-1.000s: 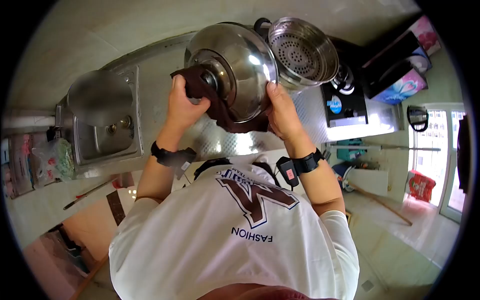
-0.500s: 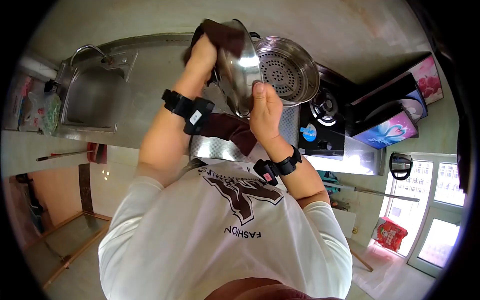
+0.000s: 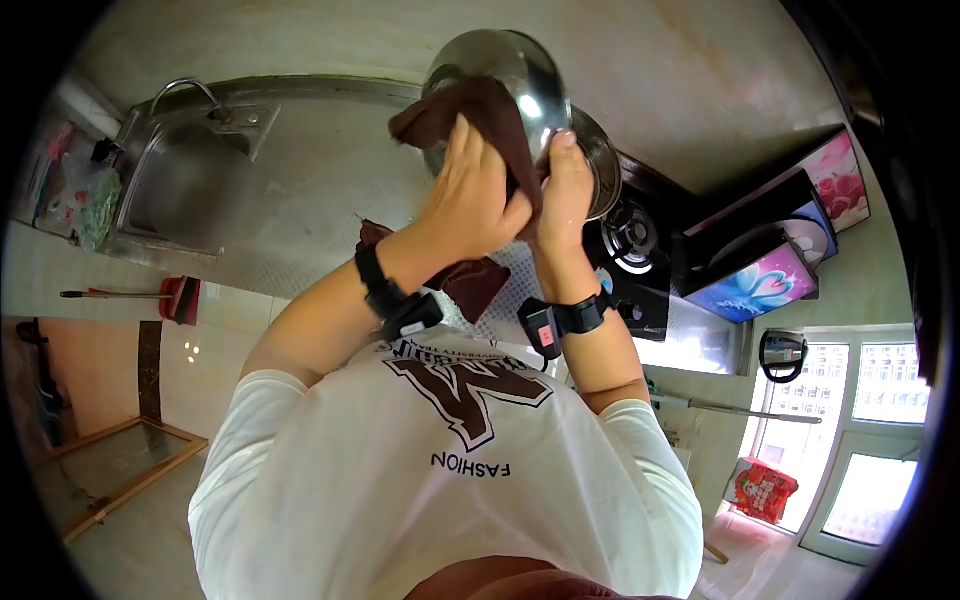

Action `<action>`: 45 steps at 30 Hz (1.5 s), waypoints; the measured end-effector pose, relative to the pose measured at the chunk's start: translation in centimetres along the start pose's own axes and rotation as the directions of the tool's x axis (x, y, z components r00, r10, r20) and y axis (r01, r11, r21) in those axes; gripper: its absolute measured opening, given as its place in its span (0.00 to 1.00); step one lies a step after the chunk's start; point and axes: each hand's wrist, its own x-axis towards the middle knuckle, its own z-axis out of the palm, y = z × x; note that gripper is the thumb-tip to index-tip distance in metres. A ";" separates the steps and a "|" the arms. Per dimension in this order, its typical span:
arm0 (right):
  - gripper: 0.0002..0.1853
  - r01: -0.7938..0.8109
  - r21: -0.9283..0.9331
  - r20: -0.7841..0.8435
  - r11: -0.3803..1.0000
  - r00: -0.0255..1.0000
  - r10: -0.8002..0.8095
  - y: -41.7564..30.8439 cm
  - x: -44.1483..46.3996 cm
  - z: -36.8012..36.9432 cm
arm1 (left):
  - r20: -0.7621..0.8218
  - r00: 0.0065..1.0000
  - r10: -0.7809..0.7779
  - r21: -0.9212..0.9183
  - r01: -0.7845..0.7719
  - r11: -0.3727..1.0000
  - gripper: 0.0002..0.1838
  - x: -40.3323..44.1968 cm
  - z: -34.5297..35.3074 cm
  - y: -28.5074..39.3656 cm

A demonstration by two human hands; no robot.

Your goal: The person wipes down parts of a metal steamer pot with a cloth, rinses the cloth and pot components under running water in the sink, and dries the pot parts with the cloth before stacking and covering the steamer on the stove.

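Observation:
A shiny metal pot lid [image 3: 535, 90] is tilted up in front of me at the back of the counter. My right hand [image 3: 566, 190] grips its right edge, thumb on the near face. My left hand [image 3: 472, 190] has a dark brown cloth [image 3: 470, 105] in its fingers, and the cloth lies against the lid's face. Partly hidden behind the lid is a steel steamer pot [image 3: 603, 165] beside the gas stove [image 3: 632, 235]. Below my forearms another piece of brown cloth [image 3: 475, 288] lies on the counter.
The steel counter [image 3: 320, 170] runs left to a sink [image 3: 185, 190] with a curved tap [image 3: 190, 85]. Right of the stove stand decorated panels [image 3: 755, 280]. A kettle [image 3: 783, 355] is farther right, near the glazed door [image 3: 870, 470].
The lid has turned so its broad face shows more, now covering most of the steamer pot. My left hand has moved right and down across it with the cloth.

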 end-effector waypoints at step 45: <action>0.25 -0.172 0.582 -0.011 0.795 0.976 0.219 -2.5 0.8 6.2 | -0.009 0.972 0.234 -0.269 -0.228 0.936 0.23 -0.3 -7.8 -5.1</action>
